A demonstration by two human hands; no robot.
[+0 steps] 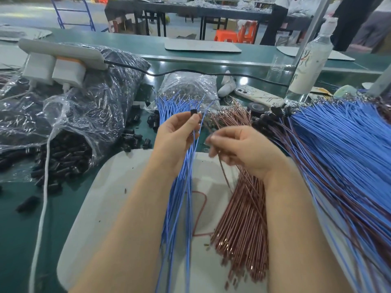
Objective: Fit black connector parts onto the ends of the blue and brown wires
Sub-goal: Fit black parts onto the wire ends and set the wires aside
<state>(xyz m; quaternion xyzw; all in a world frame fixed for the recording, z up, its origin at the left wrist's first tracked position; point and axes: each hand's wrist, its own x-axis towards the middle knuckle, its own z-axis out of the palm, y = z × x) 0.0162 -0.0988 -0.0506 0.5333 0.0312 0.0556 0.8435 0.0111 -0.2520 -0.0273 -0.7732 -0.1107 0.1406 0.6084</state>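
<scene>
Step in hand: feeding a wire end into the connector.

Left hand (175,140): grip pinches the black connector (193,113), raised above the blue wire bundle (186,197).

Right hand (239,149): grip pinches one brown wire (224,175) near its tip.

Advice: line the terminal up square with the cavity and push straight; skewed entry likely bends it.

Connector: small, blocky, matte black.

Two hands (175,138) (243,149), two plastic bags (95,98) (186,85), one bottle (311,60), one phone (258,95).
</scene>
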